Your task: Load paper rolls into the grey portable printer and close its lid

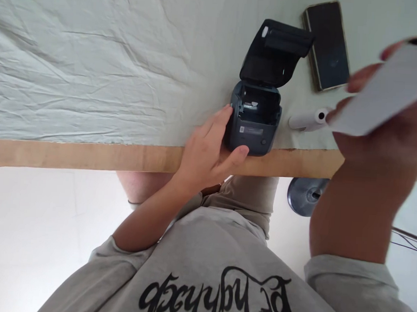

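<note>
A small dark label printer [255, 116] stands near the table's front edge with its lid [276, 52] tipped up and its inner bay exposed. My left hand [209, 151] cups the printer's near left corner, fingers along its side and thumb by its front. Raised at the right, my right hand [405, 116] is closed around a white oblong thing [389, 87] with a flat face; it is blurred, and its kind is unclear. Just right of the printer lies a white paper roll [306, 120] with a dark core hole, close to the right hand.
Behind the paper roll lies a dark smartphone [328, 45], near the raised lid. A creased pale cloth [104, 65] covers the table up to its wooden edge [88, 155]. Below the table, a round black base [303, 199] and thin cables [410, 241] are on the floor.
</note>
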{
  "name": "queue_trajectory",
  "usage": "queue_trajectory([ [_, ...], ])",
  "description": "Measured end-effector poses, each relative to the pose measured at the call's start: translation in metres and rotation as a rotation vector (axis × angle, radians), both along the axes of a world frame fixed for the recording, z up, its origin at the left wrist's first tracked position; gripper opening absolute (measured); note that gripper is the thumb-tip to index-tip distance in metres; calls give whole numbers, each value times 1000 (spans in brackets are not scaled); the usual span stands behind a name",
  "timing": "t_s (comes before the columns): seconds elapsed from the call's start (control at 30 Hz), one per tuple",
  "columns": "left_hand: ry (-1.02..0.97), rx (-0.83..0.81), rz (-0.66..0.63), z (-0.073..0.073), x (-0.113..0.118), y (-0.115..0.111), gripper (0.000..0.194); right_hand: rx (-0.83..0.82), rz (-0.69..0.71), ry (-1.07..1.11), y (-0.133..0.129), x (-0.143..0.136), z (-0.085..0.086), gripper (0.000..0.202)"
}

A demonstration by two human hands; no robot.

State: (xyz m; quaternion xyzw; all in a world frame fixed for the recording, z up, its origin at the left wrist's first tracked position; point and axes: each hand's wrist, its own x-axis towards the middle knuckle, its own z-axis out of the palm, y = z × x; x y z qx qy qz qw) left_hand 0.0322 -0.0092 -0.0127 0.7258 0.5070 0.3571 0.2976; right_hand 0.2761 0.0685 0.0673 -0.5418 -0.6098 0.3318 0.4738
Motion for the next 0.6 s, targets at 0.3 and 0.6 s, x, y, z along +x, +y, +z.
queue_trajectory([
  [0.3,22,10,-6,0,0,1,67,-67,-485,330,-14,100,-73,30],
  [0.6,26,21,6,1,3,3,66,84,-640,-66,-4,103,-80,27],
])
